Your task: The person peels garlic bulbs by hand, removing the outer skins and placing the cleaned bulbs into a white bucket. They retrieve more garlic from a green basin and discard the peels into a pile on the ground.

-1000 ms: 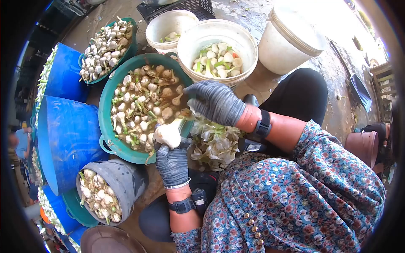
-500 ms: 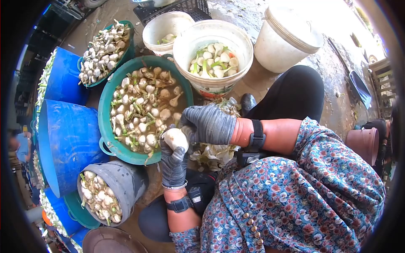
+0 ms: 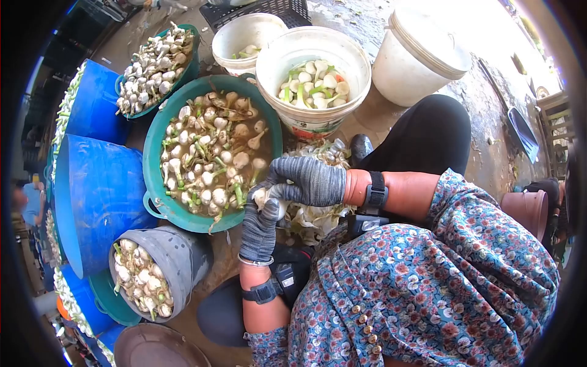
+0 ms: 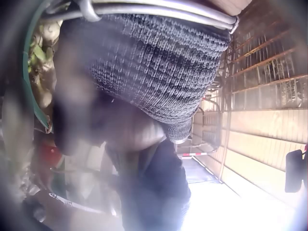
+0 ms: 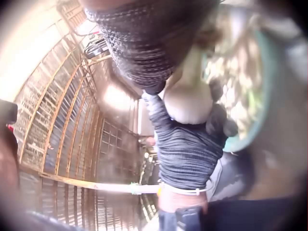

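Garlic bulb (image 3: 264, 199) sits in both gloved hands, just off the near right rim of the green basin (image 3: 153, 183), over the heap of peeled skins (image 3: 315, 214) on the ground. Left hand (image 3: 260, 225) wraps it from below, fingers curled round the bulb; right wrist view shows the same, white bulb (image 5: 190, 98) cupped in the left glove (image 5: 187, 144). Right hand (image 3: 302, 179) comes over from the right, fingertips pinching at the top of the bulb, so both hands are clamped on it. What the right fingers pinch exactly, skin or stem, is hidden.

Judgement: outer-skin stripping step. To do well: keep left grip firm but not crushing, pull skin away in one peel toward the skin heap, rotate bulb between pulls, keep it clear of the basin water so waste falls outside.

Nearby: white bucket (image 3: 315, 58) of cleaned bulbs beyond the heap, grey bucket (image 3: 174, 257) at near left, blue tubs (image 3: 101, 189) along the left.
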